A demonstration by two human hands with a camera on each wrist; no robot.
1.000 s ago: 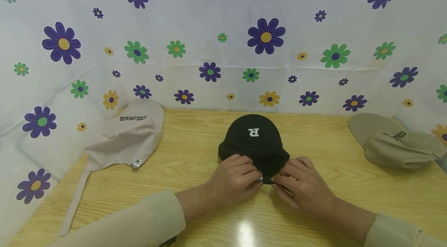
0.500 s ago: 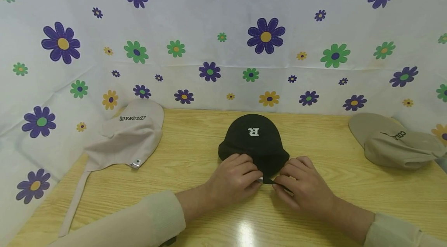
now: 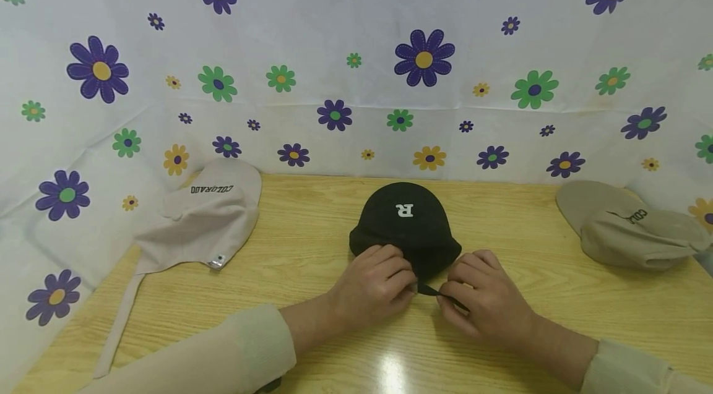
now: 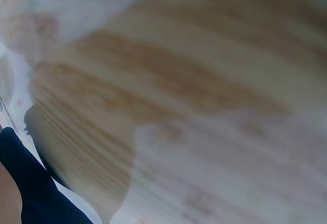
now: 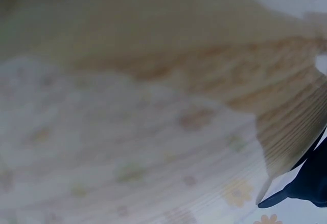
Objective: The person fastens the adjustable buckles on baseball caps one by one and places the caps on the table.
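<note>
In the head view a black cap (image 3: 403, 221) with a white letter R lies mid-table, its strap side toward me. My left hand (image 3: 375, 286) grips the cap's near edge where the strap begins. With curled fingers my right hand (image 3: 483, 295) pinches the black strap (image 3: 427, 289), which stretches between the two hands, its tail poking past the right fingers. My fingers hide most of the cap's near edge. Only dark parts of the black cap show in the wrist views: at lower left in the left one (image 4: 41, 193), at lower right in the right one (image 5: 306, 185).
A pale pink cap (image 3: 208, 221) with a long loose strap (image 3: 119, 320) lies at the left of the wooden table (image 3: 312, 214). At the right is a khaki cap (image 3: 640, 233). Behind the table hangs a flower-printed white cloth (image 3: 356, 23).
The right hand has shifted slightly right, and a longer stretch of strap now shows between the hands. A small silvery piece seen earlier beside the left fingertips is no longer clearly visible.
</note>
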